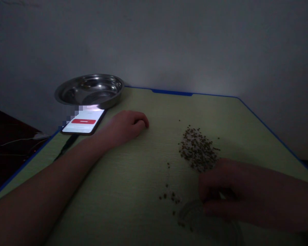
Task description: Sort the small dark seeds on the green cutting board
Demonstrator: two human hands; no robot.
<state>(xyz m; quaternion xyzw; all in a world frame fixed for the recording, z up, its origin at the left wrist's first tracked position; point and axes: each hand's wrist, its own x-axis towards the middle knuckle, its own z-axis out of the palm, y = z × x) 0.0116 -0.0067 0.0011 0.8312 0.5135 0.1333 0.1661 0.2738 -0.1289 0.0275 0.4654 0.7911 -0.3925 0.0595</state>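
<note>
- Grains, dark-brown and whitish [197,148]: mostly being left heaped, few being left strewn.
- Left hand [125,125]: being rested empty-looking, half-open.
- Right hand [236,181]: being curled over round clear dish [193,215]; grip untellable.

Dim light leaves the right hand [227,186] murky at lower right, while a phone [82,127] glares white below a glinting bowl [97,92] at left.

This looks like a room in a home, though which room is hard to tell. A small blue-edged desk [138,177] stands by a plain, scuffed wall [169,44] in dim light. A steel bowl [92,92] of household kind, a lit phone [79,127] and loose white cables [17,139] beyond the desk's left edge suggest everyday domestic quarters.
</note>
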